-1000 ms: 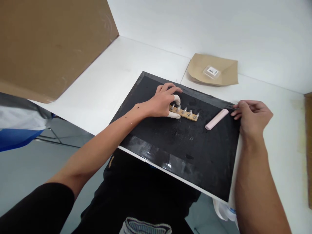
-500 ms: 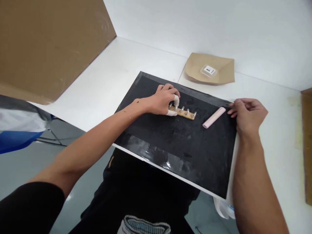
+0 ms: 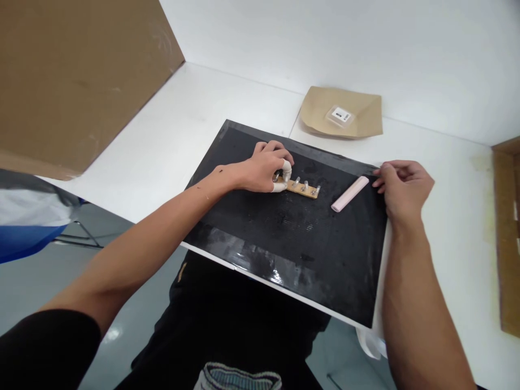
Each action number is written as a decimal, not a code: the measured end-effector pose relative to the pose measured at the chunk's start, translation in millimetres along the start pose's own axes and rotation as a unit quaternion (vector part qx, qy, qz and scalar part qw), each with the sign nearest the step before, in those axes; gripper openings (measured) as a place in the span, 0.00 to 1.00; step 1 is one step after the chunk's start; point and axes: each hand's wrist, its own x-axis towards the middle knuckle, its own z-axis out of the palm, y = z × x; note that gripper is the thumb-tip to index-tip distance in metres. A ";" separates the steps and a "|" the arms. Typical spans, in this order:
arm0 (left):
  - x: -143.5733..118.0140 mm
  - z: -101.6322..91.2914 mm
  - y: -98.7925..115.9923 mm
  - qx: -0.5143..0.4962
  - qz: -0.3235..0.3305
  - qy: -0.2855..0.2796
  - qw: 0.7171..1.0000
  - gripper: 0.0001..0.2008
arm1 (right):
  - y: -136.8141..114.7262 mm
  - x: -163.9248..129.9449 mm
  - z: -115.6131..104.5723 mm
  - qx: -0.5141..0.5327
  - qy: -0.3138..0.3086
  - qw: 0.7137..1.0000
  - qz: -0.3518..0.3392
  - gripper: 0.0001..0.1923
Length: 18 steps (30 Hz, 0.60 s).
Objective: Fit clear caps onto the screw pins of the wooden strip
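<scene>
Your black mat [image 3: 317, 249] stretches broadly from the strip to its near edge; brown paper [image 3: 368, 116] lies beyond the far edge. Your left hand [image 3: 266, 169] has thumb and forefinger narrowed over the left part of the wooden strip [image 3: 299, 189]; you can't tell whether they grip a peg. Your right hand [image 3: 406, 188] curls loosely at the mat's right edge, its hold unclear. Count one strip, four pegs [image 3: 305, 186] showing beside your fingertips, one pink bar [image 3: 350, 194], one clear case [image 3: 340, 116].

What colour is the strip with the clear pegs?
Light tan; the head view shows the strip best.
</scene>
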 end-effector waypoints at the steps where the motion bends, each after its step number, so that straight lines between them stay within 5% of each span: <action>1: -0.2 0.6 -0.1 0.002 -0.002 0.003 1.000 0.04 | 0.3 0.0 -0.1 -0.004 -0.002 1.000 0.001 0.05; 18: -2.0 -2.2 -1.2 -0.004 -0.019 0.003 1.000 0.12 | -1.7 -2.0 0.3 0.001 0.004 1.000 0.005 0.05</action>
